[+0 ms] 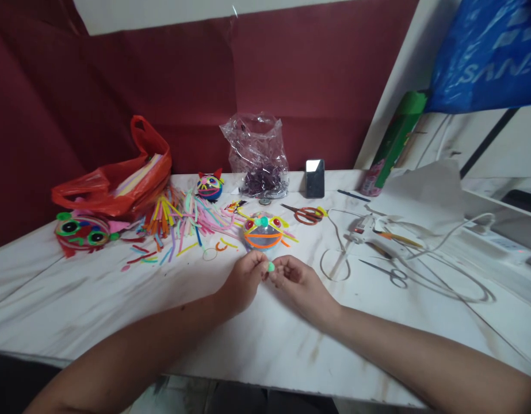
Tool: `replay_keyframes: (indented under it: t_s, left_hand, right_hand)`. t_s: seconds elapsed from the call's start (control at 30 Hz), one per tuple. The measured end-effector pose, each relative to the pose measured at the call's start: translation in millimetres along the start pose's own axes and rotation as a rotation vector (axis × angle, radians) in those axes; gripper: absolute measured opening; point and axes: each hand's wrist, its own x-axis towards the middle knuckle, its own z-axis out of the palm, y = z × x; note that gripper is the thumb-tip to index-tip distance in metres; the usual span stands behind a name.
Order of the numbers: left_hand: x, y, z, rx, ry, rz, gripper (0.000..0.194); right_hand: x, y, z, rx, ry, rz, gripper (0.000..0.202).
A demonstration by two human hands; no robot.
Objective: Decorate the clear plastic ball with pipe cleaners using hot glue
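Note:
My left hand (247, 277) and my right hand (300, 286) meet near the middle of the view. Between their fingertips is a small light green piece (271, 267), pinched from both sides. Just beyond them sits a round clear craft figure (262, 233) with red eyes, a green nose, yellow strips and an orange-outlined mouth. Cut strips (148, 255) in several colours lie to its left. Orange-handled scissors (307, 215) rest behind it on the right.
On the marble table (170, 310), a red bag (140, 178), pipe cleaner bundles (196, 213) and a finished figure (86, 233) stand left. At right are a glue gun (364, 229) with looping cable, small scissors (394, 276) and a power strip (500, 244). A phone (314, 179) leans behind.

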Motion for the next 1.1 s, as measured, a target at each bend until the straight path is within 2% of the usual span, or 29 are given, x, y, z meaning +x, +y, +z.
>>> replay_keyframes:
  t_s: [0.23, 0.43, 0.67, 0.83, 0.97, 1.1]
  left_hand:
    - [-1, 8, -3.8, 0.114, 0.009, 0.000, 0.027]
    - [2, 12, -5.9, -0.024, 0.064, -0.013, 0.023]
    - [0, 10, -4.4, 0.156, 0.043, -0.024, 0.016]
    - [2, 10, -5.0, 0.003, 0.063, -0.074, 0.020]
    - [2, 8, -2.7, -0.038, 0.040, -0.089, 0.020]
    - [2, 6, -1.2, -0.059, 0.008, -0.121, 0.019]
  right_hand:
    - [1, -1, -9, -0.053, 0.087, 0.053, 0.035]
    - [6, -2, -13, -0.039, 0.109, 0.088, 0.031]
    - [3, -5, -11, -0.057, 0.051, 0.104, 0.026]
    - [3, -6, -9, 0.032, 0.092, 0.050, 0.033]
    - [3, -4, -9, 0.051, 0.021, 0.047, 0.033]
    - [3, -2, -9, 0.027, 0.021, 0.021, 0.033]
